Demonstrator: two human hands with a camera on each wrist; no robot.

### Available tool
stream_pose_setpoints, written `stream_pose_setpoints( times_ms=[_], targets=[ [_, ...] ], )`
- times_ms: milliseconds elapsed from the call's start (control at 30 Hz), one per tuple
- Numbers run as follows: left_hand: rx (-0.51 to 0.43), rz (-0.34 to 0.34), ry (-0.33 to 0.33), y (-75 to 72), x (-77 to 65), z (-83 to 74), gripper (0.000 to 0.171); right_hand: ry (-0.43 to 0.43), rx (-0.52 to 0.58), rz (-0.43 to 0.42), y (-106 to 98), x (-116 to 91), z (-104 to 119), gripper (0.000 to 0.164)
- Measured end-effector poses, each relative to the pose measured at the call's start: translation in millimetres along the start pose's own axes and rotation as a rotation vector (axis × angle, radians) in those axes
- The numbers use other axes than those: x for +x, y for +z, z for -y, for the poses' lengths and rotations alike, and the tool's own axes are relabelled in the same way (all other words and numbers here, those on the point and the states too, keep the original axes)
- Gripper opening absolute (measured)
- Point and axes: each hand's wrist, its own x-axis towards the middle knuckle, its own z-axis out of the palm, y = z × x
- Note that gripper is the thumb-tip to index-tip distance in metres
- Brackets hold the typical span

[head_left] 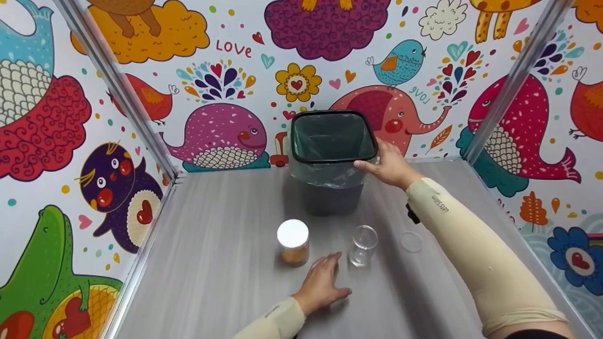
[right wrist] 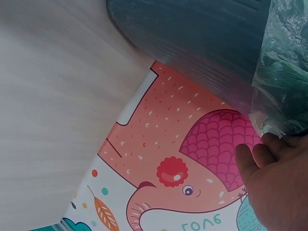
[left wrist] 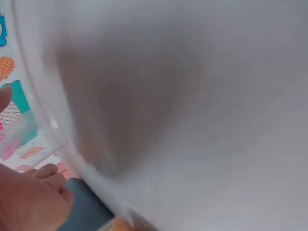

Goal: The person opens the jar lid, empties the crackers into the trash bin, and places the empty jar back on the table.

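Observation:
A dark bin with a black rim and a clear plastic liner stands upright by the back wall. My right hand is at its right front corner, thumb at the rim and fingers along the side; in the right wrist view its fingertips meet the liner. Low over the table is my left hand, fingers spread and holding nothing. Just beyond it stands a clear jar with a white lid and orange-brown contents. To its right is a small clear container with an open top.
A clear round disc, perhaps a lid, lies on the grey table right of the clear container. Walls printed with cartoon animals enclose the back and both sides, with metal posts at the corners.

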Motion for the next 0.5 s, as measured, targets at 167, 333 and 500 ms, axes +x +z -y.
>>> stream_pose_setpoints(
  times_ms=[167, 333, 500],
  targets=[
    [-0.014, -0.04, 0.027, -28.0, -36.4, 14.0, 0.075, -0.003, -0.003, 0.003, -1, 0, 0, 0.106],
    [-0.017, -0.212, -0.044, -51.3, -64.3, 45.8, 0.052, 0.005, 0.006, 0.01, 0, 1, -1, 0.107],
    [-0.088, -0.393, -0.257, -70.8, -65.0, 75.9, 0.058, 0.018, -0.001, 0.015, 0, 1, -1, 0.109]
  ],
)
